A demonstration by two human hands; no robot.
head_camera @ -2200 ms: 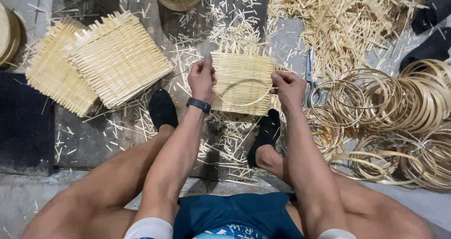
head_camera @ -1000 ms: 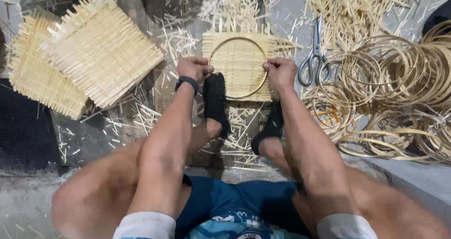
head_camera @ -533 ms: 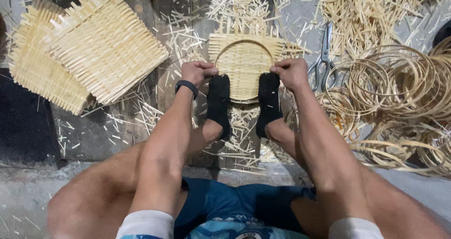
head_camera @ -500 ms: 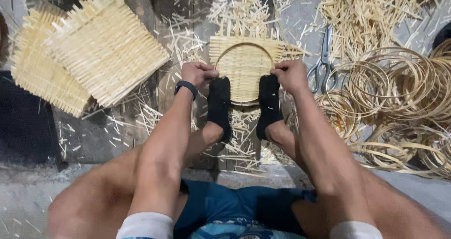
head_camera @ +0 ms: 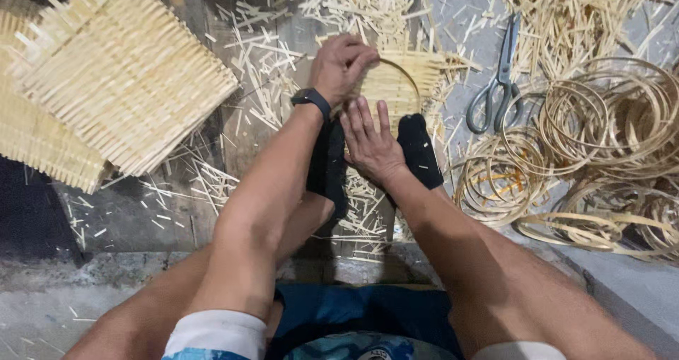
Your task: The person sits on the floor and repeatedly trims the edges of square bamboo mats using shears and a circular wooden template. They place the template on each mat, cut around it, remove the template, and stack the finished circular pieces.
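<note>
Floor scraps; hands (head_camera: 357, 102) hiding woven mat (head_camera: 399, 84).

The left hand (head_camera: 341, 64) curls over the near-left edge of a small woven bamboo mat (head_camera: 399, 84) with a thin bamboo ring (head_camera: 412, 77) lying on it, while the right hand (head_camera: 369, 142) lies flat, fingers spread, on the mat's near edge. 2 black-socked feet (head_camera: 419, 151) pin the mat to the floor (head_camera: 269, 126). Scissors (head_camera: 497, 84) lie just right, beside a heap of bamboo hoops (head_camera: 601, 141). Larger woven mats (head_camera: 113, 77) sit at the left among scattered splints (head_camera: 212, 183).
</note>
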